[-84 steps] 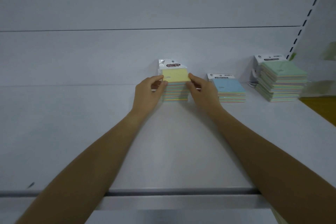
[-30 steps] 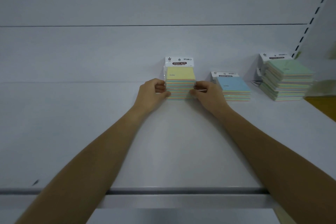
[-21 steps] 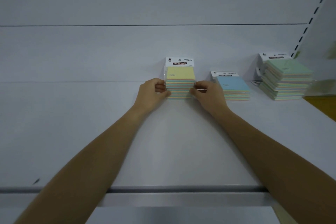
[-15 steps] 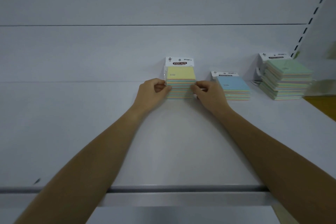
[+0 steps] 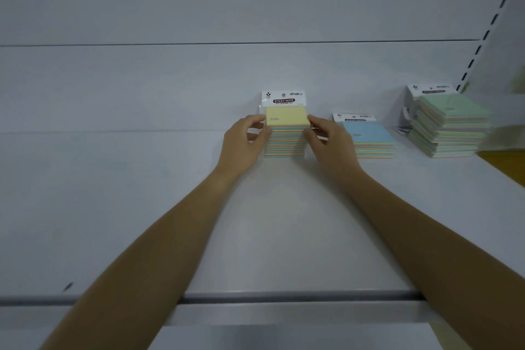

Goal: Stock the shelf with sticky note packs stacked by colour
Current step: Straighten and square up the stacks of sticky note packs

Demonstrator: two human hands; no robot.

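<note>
Plainly, the yellow-topped stack (image 5: 287,133) of sticky note packs sits just above the centre of the frame, at the back of the shelf (image 5: 142,207), squeezed between the left hand (image 5: 244,140) and the right hand (image 5: 329,142). Each hand's fingers are curled in against a side of the pile, with the thumb up near the top pack's edge. The main risk, as I judge it, lies in the wrapping: the packs look sleeved in glossy film that slides on itself, so an uneven squeeze or one hand letting go first could shear the upper packs sideways or spill the pile forward. The thin header card (image 5: 283,98) standing behind the top pack could crease if the pile is shoved hard into the back panel (image 5: 199,79). A wide sweep of the right hand could also knock the blue-topped stack (image 5: 369,139) just beside it at centre right. Each pack is a flat square block with crisp corners, its side showing thin pastel bands under a matte top sheet. Farther right, the taller green-topped stack (image 5: 449,128) already sits unevenly, with its packs out of line. The shelf is smooth and white, likely painted metal, with a rounded grey front rail (image 5: 284,297) across the lower frame and a slotted upright (image 5: 488,28) in the upper right corner.
</note>
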